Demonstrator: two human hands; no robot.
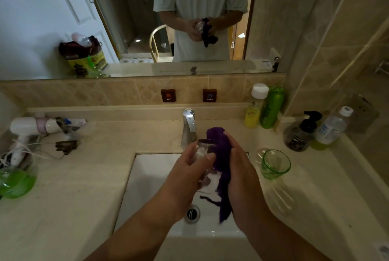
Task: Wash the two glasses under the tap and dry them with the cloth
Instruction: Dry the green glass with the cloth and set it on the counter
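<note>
Holding a clear glass (203, 156) above the white sink (147, 176), the person's left hand (189, 174) has its fingers wrapped around it, just in front of the chrome tap (189, 128). The right hand (242, 172) is closed on a purple cloth (220, 145) and presses it against the side of this glass, with the cloth's end hanging down over the basin. A green glass (274, 165) stands upright on the beige counter (73, 187) to the right of the sink, apart from both hands, and bottles (265, 107) stand behind it near the wall.
</note>
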